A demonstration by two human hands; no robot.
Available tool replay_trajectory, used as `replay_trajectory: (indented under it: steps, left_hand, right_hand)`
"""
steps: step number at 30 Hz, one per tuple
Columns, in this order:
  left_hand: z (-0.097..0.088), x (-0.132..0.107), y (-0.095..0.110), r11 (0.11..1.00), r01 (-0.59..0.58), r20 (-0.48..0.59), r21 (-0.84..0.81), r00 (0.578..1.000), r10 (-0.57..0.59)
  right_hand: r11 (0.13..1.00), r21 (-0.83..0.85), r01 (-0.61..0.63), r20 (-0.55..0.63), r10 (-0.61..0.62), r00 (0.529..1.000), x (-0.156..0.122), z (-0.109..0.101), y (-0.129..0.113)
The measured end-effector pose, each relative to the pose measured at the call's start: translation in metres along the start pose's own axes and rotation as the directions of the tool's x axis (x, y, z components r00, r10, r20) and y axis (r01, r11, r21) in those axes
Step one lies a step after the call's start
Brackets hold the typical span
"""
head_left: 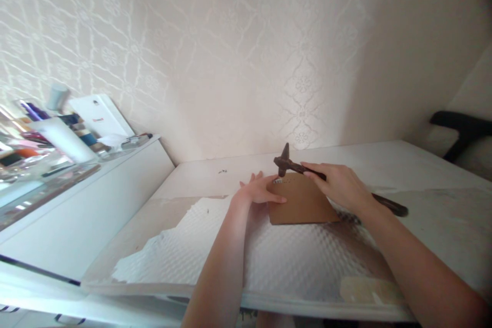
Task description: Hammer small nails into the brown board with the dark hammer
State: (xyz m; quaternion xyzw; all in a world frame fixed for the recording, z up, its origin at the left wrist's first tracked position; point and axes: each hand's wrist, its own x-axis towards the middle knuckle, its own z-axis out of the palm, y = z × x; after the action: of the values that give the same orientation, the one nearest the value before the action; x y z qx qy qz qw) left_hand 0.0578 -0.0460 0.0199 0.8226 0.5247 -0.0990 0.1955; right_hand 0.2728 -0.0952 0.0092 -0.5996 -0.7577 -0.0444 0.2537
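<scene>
the board (303,205), a small brown square, lies flat on a white embossed sheet (269,261) spread over the surface (403,159), close to the wall. the left hand (258,190) rests on the board's near-left corner with fingers stretched flat, its grip open and holding nothing, only pressing down. the right hand (342,184) has its grip closed round the shaft of a dark, rusty hammer (286,163), taken about halfway along, so the end of the shaft sticks out past the wrist. the head hangs just above the board's far edge, where a few small pale bits (278,181) sit; they are too small to tell whether they are tacks or staples. the work looks like light tapping at that edge, and the main risk is the left fingertips, which lie just beside the head. it would be safer to slide that hand toward the board's middle and press there, so the board cannot skate on the soft sheet. the sheet will likely cushion each blow, so short, square taps from the wrist should serve better than a full swing. a hold nearer the shaft's end would give more force but less aim, so the mid-shaft hold suits small work. the cluttered shelf (115,164) at left is well apart.
</scene>
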Motion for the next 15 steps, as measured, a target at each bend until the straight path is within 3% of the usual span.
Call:
replay_trajectory:
  steps: [11, 15]
  left_hand:
    - [-0.0012, -0.0018, 0.0008, 1.0, 0.002, 0.003, -0.018, 1.0, -0.002]
    - [-0.0012, -0.0019, 0.0016, 1.0, 0.009, 0.005, 0.006, 1.0, -0.009]
  right_hand:
    - [1.0, 0.021, -0.008, 0.023, 0.007, 1.0, 0.0004, -0.0018, -0.0017]
    - [1.0, 0.014, -0.016, -0.02, 0.016, 1.0, 0.0, -0.0018, -0.0025]
